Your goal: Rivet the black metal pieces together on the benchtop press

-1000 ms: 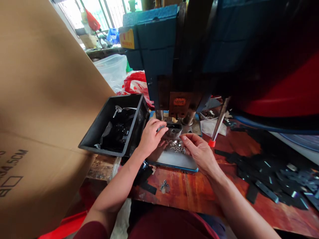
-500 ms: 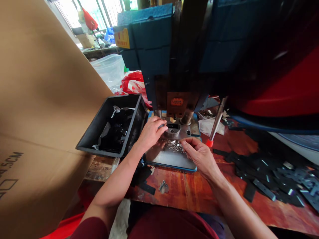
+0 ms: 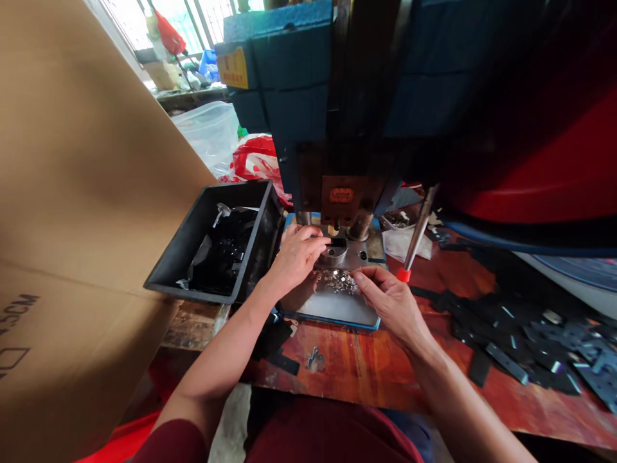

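A small black flat part (image 3: 339, 242) lies on the round metal die (image 3: 333, 256) under the press head. My left hand (image 3: 299, 258) reaches in from the left, thumb and fingers closed together at the part's left end. In front of the die, small shiny metal bits (image 3: 337, 279) are scattered over the press's metal base plate (image 3: 332, 305). My right hand (image 3: 389, 301) is beside these bits, thumb and forefinger pinched together at their right edge. What is between those fingertips, if anything, is too small to make out.
The blue press (image 3: 299, 96) stands in front of me. A black bin (image 3: 248, 257) with dark glossy parts is on the left, beside a large cardboard box (image 3: 87, 193). A red-tipped lever (image 3: 418, 231) and many black flat pieces (image 3: 511, 347) are on the right.
My left hand has moved slightly right, its fingertips now over the left end of the black part. My right hand stays pinched near the metal bits. The view has shifted slightly.
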The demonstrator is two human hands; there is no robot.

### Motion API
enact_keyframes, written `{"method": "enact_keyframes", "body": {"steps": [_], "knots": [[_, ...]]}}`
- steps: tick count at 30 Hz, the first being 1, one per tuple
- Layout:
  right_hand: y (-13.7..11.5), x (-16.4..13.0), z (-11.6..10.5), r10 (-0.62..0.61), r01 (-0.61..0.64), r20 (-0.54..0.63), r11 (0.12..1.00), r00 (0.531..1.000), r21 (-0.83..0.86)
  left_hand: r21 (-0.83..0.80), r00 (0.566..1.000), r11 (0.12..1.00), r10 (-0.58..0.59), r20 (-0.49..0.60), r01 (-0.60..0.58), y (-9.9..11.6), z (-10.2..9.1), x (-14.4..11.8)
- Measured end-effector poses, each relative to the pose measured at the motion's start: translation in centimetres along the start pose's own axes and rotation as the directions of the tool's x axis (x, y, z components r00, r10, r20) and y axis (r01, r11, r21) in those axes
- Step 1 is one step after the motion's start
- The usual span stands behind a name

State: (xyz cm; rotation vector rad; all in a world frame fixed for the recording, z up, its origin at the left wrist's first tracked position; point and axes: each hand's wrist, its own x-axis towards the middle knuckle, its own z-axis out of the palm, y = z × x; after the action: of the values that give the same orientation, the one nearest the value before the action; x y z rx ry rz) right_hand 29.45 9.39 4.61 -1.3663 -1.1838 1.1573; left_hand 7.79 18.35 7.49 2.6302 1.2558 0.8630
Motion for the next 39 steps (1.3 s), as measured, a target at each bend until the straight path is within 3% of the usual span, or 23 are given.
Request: {"method": "enact_keyframes", "body": {"steps": [16,24,27,30,34,36,39], "knots": [[1.0,-0.2,-0.7,-0.005,0.005,-0.003,0.999,1.000,-0.038,0.068,0.996,0.998,0.007,0.083,-0.013,-0.2,-0.9,0.2],[1.2,-0.2,-0.7,0.009,-0.009,0.008,1.000,1.000,-0.020,0.053,0.998,0.998,0.023,0.056,-0.026,-0.4,-0.8,0.3],[1.0,-0.3,-1.4,0.025,-0.016,-0.096,0.996,0.995,0.090,0.015,1.000,1.000,0.003,-0.003,-0.003,-0.5,-0.9,0.0],[0.1,-1.2,-3.0,-0.041,0.103,-0.289,0.974,0.957,0.202,-0.068,0.993,0.997,-0.049,-0.107,0.042,-0.4,-1.3,-1.0],[-1.2,-2.6,-4.8,-0.238,0.213,-0.292,0.970,0.926,-0.115,-0.174,0.959,0.976,-0.167,-0.231,0.128,0.4,-1.5,-3.1],[-1.6,-2.7,-5.0,-0.289,0.223,-0.265,0.942,0.920,-0.252,-0.211,0.946,0.962,-0.225,-0.235,0.176,1.0,-1.4,-4.3],[-1.7,-2.2,-4.7,-0.311,0.226,-0.250,0.921,0.917,-0.316,-0.263,0.939,0.940,-0.276,-0.203,0.220,1.8,-1.3,-5.8]]}}
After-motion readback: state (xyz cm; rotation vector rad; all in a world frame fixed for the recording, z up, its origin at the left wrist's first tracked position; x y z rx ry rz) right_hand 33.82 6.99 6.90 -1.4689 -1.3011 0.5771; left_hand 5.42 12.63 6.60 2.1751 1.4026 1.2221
